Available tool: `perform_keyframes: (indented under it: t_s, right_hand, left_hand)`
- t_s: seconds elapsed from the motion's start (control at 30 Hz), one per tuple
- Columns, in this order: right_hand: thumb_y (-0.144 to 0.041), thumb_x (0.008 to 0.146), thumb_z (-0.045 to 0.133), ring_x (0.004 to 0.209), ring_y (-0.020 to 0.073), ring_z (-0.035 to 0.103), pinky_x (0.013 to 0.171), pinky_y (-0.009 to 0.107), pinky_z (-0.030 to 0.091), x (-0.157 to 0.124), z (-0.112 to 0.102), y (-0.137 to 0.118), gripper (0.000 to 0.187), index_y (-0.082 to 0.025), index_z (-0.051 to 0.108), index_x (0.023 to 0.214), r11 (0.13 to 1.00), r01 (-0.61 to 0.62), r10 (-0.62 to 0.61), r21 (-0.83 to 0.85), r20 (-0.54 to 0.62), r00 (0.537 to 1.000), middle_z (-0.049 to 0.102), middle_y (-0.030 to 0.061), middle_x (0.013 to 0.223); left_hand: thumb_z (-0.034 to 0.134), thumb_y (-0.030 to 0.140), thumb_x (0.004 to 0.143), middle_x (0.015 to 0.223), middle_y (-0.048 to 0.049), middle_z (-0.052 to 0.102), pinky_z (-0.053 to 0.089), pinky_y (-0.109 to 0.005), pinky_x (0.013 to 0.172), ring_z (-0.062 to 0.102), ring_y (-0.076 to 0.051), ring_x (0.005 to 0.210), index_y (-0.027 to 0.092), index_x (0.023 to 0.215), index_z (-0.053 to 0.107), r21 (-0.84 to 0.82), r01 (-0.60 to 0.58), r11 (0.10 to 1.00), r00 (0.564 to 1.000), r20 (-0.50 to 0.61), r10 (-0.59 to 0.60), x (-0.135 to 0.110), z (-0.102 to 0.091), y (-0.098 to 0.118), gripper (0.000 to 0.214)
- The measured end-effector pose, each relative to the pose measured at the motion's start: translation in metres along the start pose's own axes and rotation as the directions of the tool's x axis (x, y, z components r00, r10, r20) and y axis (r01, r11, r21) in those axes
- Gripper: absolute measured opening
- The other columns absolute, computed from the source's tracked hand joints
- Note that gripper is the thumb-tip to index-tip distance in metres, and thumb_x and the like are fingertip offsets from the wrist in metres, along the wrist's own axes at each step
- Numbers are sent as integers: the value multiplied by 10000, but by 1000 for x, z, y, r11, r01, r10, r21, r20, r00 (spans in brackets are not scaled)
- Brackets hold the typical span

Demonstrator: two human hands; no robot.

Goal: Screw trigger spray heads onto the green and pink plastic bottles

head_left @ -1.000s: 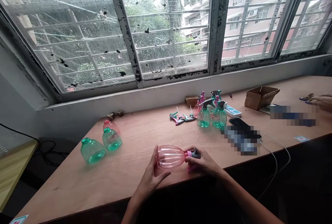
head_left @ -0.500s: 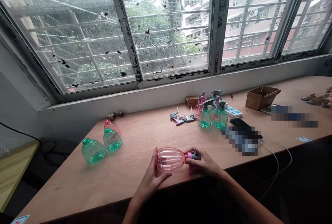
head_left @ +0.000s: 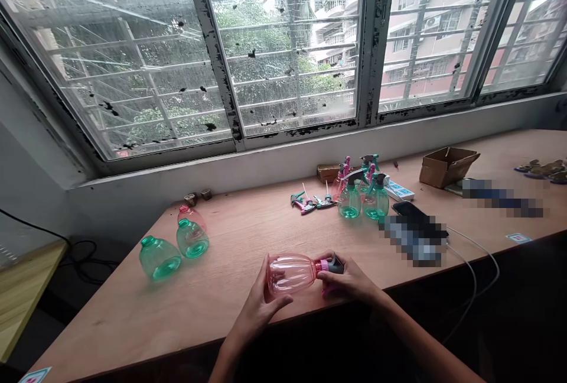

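Observation:
A clear pink spray bottle [head_left: 292, 273] lies on its side between my hands, close to the table's front edge, its neck toward the right. My left hand [head_left: 261, 303] is wrapped round its base, thumb along the near side. At the neck, my right hand [head_left: 348, 279] grips the spray head [head_left: 334, 265], which has a pink collar and a dark grey top. Part of a pink trigger shows under the right fingers. Whether the head is fully screwed on I cannot tell.
Two green bottles [head_left: 159, 259] and a pink one [head_left: 191, 215], all without heads, stand left. Loose spray heads [head_left: 305, 203] lie near the back, beside several assembled spray bottles [head_left: 349, 201]. Further right are a phone [head_left: 419, 222], white cables and an open cardboard box [head_left: 447, 168].
The pink bottle has turned slightly within my hands, which keep nearly the same place. At the far right edge, another person's hand has gone out of view.

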State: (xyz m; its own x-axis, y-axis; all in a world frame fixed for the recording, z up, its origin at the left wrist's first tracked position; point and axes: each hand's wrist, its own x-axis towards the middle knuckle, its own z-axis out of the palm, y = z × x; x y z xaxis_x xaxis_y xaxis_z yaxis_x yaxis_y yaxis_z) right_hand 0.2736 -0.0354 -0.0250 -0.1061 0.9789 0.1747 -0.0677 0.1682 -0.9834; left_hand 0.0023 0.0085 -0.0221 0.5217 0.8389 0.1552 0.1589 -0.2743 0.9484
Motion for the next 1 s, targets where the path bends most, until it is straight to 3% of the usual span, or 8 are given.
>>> perform_keyframes:
  t_s: [0.17, 0.33, 0.53, 0.7, 0.83, 1.0]
  right_hand:
    - [-452, 800, 791, 584, 183, 693, 566, 280, 550, 1, -1, 0, 378, -159, 662, 1001, 1000, 8, -8, 0, -10, 1000, 719, 7, 683]
    - [-451, 803, 787, 578, 190, 700, 574, 295, 558, 0, -1, 1, 386, -158, 649, 1013, 1000, 2, -2, 6, 11, 1000, 722, 8, 677]
    - [-432, 799, 795, 589, 181, 695, 570, 278, 552, -1, 0, -1, 369, -157, 663, 1007, 1000, 4, -4, 3, -10, 1000, 723, 8, 685]
    - [-432, 812, 783, 574, 184, 704, 563, 278, 558, -1, -1, 1, 376, -154, 651, 1028, 1000, -1, 1, 16, 5, 1000, 724, 8, 673]
    - [-429, 790, 805, 589, 204, 721, 559, 294, 573, -1, -1, 4, 413, -158, 641, 1056, 1000, -12, 11, 20, 15, 1000, 725, 8, 697]
    - [-450, 816, 777, 595, 213, 729, 587, 311, 581, -1, -2, 4, 394, -159, 637, 1041, 1000, -13, 12, 17, 8, 1000, 731, 14, 682]
  left_hand:
    - [801, 368, 795, 1409, -137, 536, 357, -491, 1145, 527, -310, 1302, 275, 1582, 130, 26, -27, 999, 1000, -12, 27, 1, 0, 1, 1038]
    - [799, 379, 794, 1294, -134, 610, 367, -511, 1129, 570, -313, 1252, 252, 1590, 47, 28, -22, 999, 1000, -7, 22, 1, 0, 0, 1103]
    - [801, 373, 789, 1450, -132, 505, 343, -486, 1155, 496, -320, 1335, 281, 1578, 159, 24, -32, 999, 999, -21, 33, 1, 0, 2, 1022]
    - [810, 347, 784, 1394, -135, 559, 360, -501, 1140, 575, -305, 1246, 277, 1589, 70, 29, -19, 999, 1000, -15, 19, 0, 1, 5, 1095]
    - [733, 433, 839, 1571, -145, 374, 358, -475, 1157, 468, -326, 1372, 265, 1586, 121, -6, -11, 1000, 1000, -12, 11, 0, 1, 6, 980]
    - [748, 383, 842, 1560, -119, 399, 322, -482, 1178, 487, -304, 1364, 312, 1581, 117, 9, -17, 1000, 1000, -8, 17, 0, 1, 9, 974]
